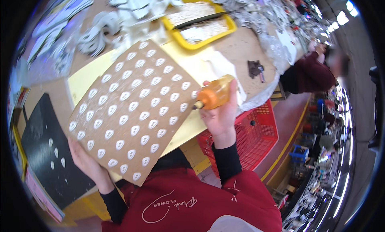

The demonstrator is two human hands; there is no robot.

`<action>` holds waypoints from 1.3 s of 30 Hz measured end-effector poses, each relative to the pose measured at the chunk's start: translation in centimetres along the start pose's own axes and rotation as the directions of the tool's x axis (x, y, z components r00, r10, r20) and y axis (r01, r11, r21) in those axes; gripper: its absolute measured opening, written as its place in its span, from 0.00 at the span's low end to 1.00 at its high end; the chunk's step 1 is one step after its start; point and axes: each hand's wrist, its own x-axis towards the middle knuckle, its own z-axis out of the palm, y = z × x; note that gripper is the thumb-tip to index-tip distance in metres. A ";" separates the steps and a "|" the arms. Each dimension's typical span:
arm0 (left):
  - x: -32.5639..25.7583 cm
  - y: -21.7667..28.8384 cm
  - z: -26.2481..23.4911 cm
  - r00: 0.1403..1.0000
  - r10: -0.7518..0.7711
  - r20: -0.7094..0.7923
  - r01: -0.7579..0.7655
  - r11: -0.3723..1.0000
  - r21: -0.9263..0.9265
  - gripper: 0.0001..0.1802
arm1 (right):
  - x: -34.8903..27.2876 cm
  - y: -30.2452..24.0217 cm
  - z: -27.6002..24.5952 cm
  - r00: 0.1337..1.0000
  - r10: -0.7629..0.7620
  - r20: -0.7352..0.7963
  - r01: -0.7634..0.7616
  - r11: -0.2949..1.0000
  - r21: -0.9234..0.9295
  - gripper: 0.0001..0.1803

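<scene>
My left hand [88, 164] grips the left edge of a brown board [124, 105], its fingers partly hidden beneath. Rows of small white rounded pieces with openings in them cover the board, which lies tilted over pale yellow sheets [176, 51]. Just past the board's right edge, my right hand [221, 118] is wrapped round a squeeze bottle [223, 87] with amber contents and an orange cap. The bottle leans over, its dark nozzle tip pointing left toward the board.
A yellow tray [192, 45] with a dark bar across it stands at the back. Stacks of white cut pieces [98, 31] fill the far table. At left lies a black board [38, 124] with several white pieces. A red crate [260, 128] stands at right; beyond, a person [313, 73] sits.
</scene>
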 end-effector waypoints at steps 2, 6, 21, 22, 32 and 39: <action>-0.2 0.3 0.1 1.000 0.002 -0.027 -0.002 1.000 0.019 0.26 | -0.6 0.2 0.2 0.997 -0.061 -0.040 0.057 0.994 -0.093 0.35; -0.9 1.8 1.1 0.997 -0.079 0.013 0.080 0.992 -0.102 0.26 | -1.6 0.4 0.2 0.971 -0.240 -0.019 0.221 0.918 -0.329 0.30; -0.1 0.6 -0.8 0.997 -0.030 0.073 0.029 1.000 0.007 0.25 | -1.9 -0.4 2.0 0.862 -0.434 0.260 0.494 0.611 -0.618 0.37; 0.2 -0.1 -1.1 0.997 0.002 0.073 0.000 1.000 -0.028 0.26 | -1.9 -0.1 2.3 0.864 -0.421 0.276 0.494 0.605 -0.625 0.37; -0.1 1.4 -0.4 0.996 -0.046 0.082 0.059 0.985 -0.160 0.24 | 2.8 3.9 4.0 0.886 -0.371 0.278 0.451 0.549 -0.704 0.26; -0.1 1.6 -0.7 0.985 -0.096 0.143 0.116 0.983 -0.141 0.26 | 3.0 4.9 2.2 0.849 -0.425 0.315 0.517 0.537 -0.667 0.27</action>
